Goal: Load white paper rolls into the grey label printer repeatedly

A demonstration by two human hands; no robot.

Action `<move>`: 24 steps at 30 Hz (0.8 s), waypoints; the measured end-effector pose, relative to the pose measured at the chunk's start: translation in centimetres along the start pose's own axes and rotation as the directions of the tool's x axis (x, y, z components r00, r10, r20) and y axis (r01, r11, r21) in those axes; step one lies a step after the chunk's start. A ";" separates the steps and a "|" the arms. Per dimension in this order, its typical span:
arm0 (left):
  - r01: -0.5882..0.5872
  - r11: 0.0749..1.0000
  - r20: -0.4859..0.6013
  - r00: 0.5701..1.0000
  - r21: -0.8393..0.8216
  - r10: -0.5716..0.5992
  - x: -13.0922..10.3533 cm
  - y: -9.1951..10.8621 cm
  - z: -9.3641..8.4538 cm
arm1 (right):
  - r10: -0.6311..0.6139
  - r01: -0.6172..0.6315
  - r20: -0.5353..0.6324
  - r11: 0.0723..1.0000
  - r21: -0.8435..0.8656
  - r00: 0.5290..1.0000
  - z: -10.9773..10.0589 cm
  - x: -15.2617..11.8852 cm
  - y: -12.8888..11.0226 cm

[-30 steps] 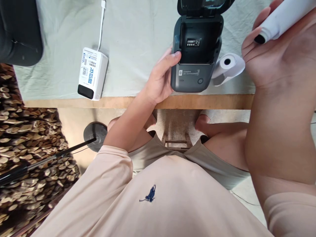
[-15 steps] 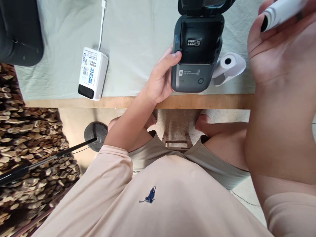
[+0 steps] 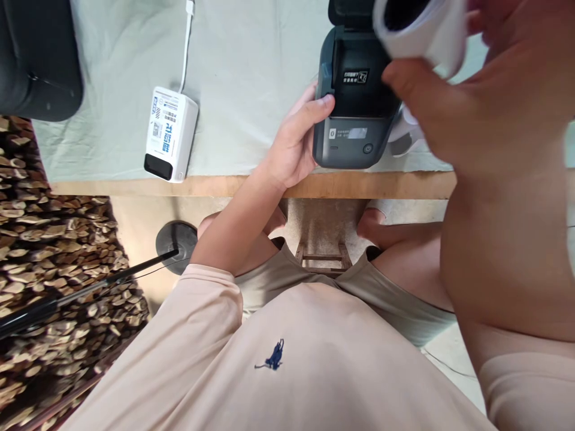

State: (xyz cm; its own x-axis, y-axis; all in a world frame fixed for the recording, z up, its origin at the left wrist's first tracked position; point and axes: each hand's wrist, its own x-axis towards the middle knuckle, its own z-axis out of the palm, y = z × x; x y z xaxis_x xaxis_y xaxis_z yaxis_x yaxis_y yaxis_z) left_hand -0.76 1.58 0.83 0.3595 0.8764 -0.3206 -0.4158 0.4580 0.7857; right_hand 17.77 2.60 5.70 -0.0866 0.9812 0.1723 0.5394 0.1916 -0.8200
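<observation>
My left hand (image 3: pixel 300 134) grips the left side of a dark portable label printer (image 3: pixel 345 140), its thumb on the rim of the bay. The printer's lid (image 3: pixel 349 13) stands raised, and the part of the bay (image 3: pixel 354 99) in view holds no roll. My right hand (image 3: pixel 449 102) is closed on a white paper roll (image 3: pixel 442 42) with a dark core, held above the printer's upper right. A second white paper roll (image 3: pixel 406 134) lies on the cloth just right of the printer, partly covered by my right hand.
A white power bank (image 3: pixel 169 134) with a white cable (image 3: pixel 185 54) lies left on the cloth-covered table (image 3: pixel 238 78). A black padded object (image 3: pixel 38 60) fills the far left corner. Below the wooden table edge (image 3: pixel 341 184) stands a round black base (image 3: pixel 175 245) with a pole.
My right hand has moved left with the paper roll, turning its end toward me, and now overlaps the printer's right side. My left hand and the printer stay nearly still.
</observation>
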 end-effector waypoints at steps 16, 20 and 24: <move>0.023 0.993 0.051 0.999 -0.113 -0.017 -0.1 0.0 0.0 | -0.080 0.185 0.217 0.833 -0.522 0.973 1.1 -0.4 -0.5; -0.050 0.986 0.121 0.990 -0.157 0.070 0.3 -0.3 -0.3 | -0.171 0.255 0.210 0.832 -0.492 0.963 1.4 -0.7 -0.3; -0.045 0.985 0.145 0.987 -0.166 0.070 0.4 -0.4 -0.9 | -0.271 0.345 0.224 0.825 -0.448 0.936 1.6 -1.2 0.3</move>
State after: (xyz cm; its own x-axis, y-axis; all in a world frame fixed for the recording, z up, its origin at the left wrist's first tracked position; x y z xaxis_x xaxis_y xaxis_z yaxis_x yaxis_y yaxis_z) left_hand -1.16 1.83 -0.07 0.4473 0.8751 -0.1847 -0.5648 0.4365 0.7003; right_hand 16.73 1.52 4.35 -0.4146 0.8718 0.2609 0.7898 0.4872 -0.3726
